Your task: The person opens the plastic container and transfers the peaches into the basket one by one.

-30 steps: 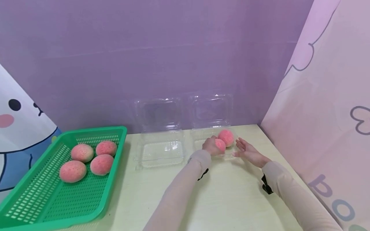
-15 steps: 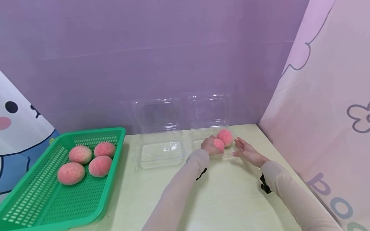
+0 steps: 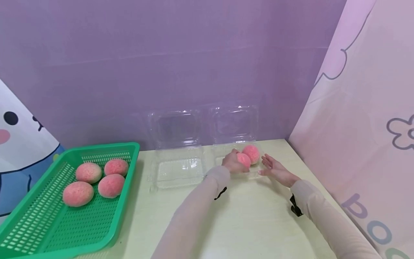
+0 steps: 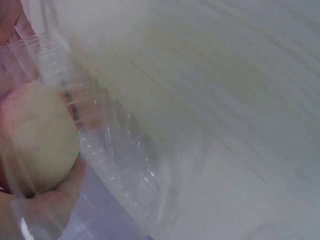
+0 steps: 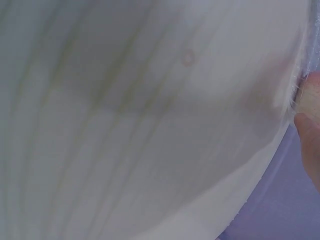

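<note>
In the head view my left hand (image 3: 234, 163) curls round a pink peach (image 3: 244, 160) inside the right-hand clear plastic clamshell box (image 3: 220, 153). Fingers wrap the pale side of that peach (image 4: 42, 142) in the left wrist view, seen through clear plastic. A second pink peach (image 3: 251, 154) lies just behind and to the right, against the held one. My right hand (image 3: 276, 172) is by the box's right front corner, fingers extended, palm facing the box, gripping nothing. The right wrist view catches only a fingertip (image 5: 306, 130) beside the plastic edge.
Another clear clamshell box (image 3: 179, 167), lid up, stands left of the first with no fruit in it. Farther left is a green basket (image 3: 127, 201) holding several peaches (image 3: 111, 186). A purple wall (image 3: 194, 72) closes off the table's back; a pink panel (image 3: 355, 136) flanks the right.
My left hand has shifted slightly left around the front peach, showing more of it. The right hand stays beside the box. The head view has turned a little.
</note>
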